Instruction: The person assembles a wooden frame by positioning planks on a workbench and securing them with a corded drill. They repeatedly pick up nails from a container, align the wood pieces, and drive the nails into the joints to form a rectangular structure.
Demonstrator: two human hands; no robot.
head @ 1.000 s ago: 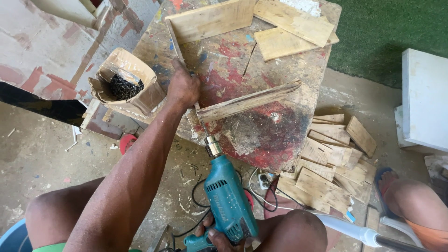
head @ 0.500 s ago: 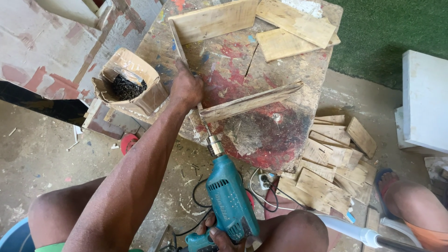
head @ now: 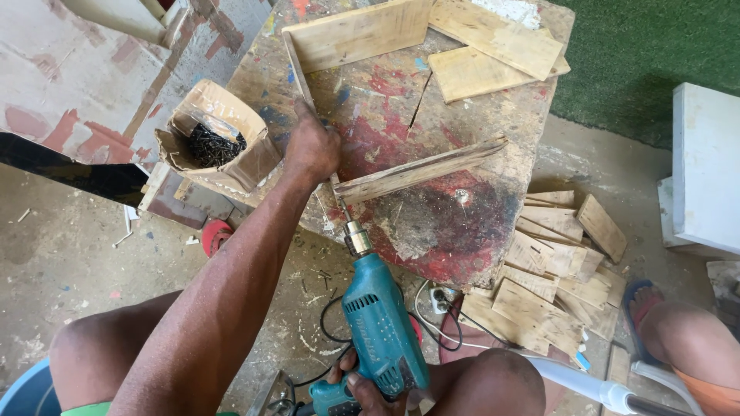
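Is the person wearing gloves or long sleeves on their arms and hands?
No gloves and no long sleeves. The left hand is bare, and its arm is uncovered all the way down the picture, with no watch or bracelet showing. A bit of green cloth shows at the bottom edge by that arm. The right hand is bare too, and only its fingers show, so its arm is hidden.

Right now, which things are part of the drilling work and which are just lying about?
In use: left hand, right hand, teal drill, wooden frame, paint-stained table.
Lying about: box of screws, loose boards, stack of wood pieces, red wheel.
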